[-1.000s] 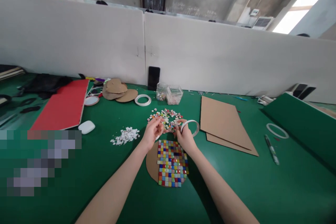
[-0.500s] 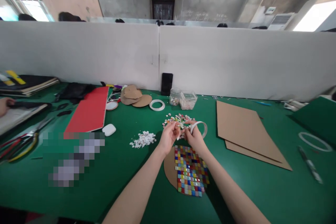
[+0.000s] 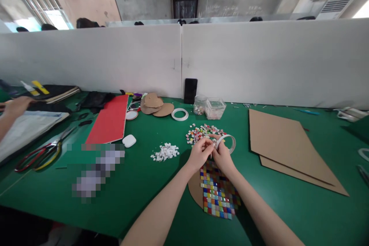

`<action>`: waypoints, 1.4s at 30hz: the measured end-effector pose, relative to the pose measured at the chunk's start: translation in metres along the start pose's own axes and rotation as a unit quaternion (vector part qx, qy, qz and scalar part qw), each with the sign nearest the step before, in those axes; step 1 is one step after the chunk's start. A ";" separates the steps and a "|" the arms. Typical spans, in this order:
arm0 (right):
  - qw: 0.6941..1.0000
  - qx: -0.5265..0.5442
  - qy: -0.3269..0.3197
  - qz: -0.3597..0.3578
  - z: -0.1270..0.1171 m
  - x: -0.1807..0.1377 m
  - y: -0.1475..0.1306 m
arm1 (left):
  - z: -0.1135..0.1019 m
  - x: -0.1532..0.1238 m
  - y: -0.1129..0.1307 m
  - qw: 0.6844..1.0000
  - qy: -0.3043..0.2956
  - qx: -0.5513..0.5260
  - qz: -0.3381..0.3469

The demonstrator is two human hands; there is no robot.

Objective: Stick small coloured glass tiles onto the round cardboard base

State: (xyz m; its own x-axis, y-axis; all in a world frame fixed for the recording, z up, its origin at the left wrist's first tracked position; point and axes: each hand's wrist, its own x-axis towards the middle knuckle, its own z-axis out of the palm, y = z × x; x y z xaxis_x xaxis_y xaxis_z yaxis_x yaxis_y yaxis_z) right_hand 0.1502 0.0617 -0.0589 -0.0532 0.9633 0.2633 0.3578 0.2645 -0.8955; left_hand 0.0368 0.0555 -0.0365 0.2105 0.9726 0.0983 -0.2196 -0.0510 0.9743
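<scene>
My right hand [image 3: 224, 158] has a roll of white tape [image 3: 233, 144] hooked on its fingers. Close against it, my left hand [image 3: 199, 153] is closed in a pinch, fingertips meeting those of the right; whatever is between them is too small to make out. Below both hands lies a round cardboard piece [image 3: 195, 190], partly covered by rows of coloured mosaic tiles [image 3: 217, 196]. A pile of loose tiles [image 3: 196, 132] spreads just beyond my fingers, partly hidden by them. To the left sits a heap of white paper scraps [image 3: 165, 152].
Cardboard sheets [image 3: 282, 138] lie at right. Behind the tiles stand a clear box [image 3: 215, 109], a jar [image 3: 199, 105] and a phone [image 3: 190, 91]. Another tape roll [image 3: 180, 114] and cardboard discs [image 3: 163, 110] lie nearby. Pliers-like cutters [image 3: 47, 152] and another person's hand [image 3: 17, 107] are at left.
The view has turned left, so the table's things appear further right. My two hands have come closer together, fingertips now touching. The other person's hand reaches further into view.
</scene>
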 end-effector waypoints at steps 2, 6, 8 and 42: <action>1.000 0.007 -0.002 -0.019 0.001 0.000 0.001 | 0.000 0.000 0.000 1.000 -0.007 0.002 -0.006; 1.000 0.010 -0.013 -0.020 0.002 0.000 0.003 | 0.001 0.001 -0.003 0.999 -0.020 -0.010 -0.026; 1.000 0.015 -0.014 -0.014 0.001 0.000 0.003 | 0.001 0.001 -0.004 0.999 -0.020 -0.021 -0.037; 0.990 0.139 0.004 0.024 -0.004 0.000 -0.003 | 0.016 -0.012 0.011 0.989 -0.101 0.104 0.017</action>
State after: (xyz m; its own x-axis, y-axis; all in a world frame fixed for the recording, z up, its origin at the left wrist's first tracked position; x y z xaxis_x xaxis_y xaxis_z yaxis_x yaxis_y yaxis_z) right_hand 0.1529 0.0607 -0.0552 -0.0347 0.9747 0.2207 0.0899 0.2230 -0.9707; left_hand 0.0474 0.0391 -0.0237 0.3972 0.9053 0.1505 -0.0344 -0.1492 0.9882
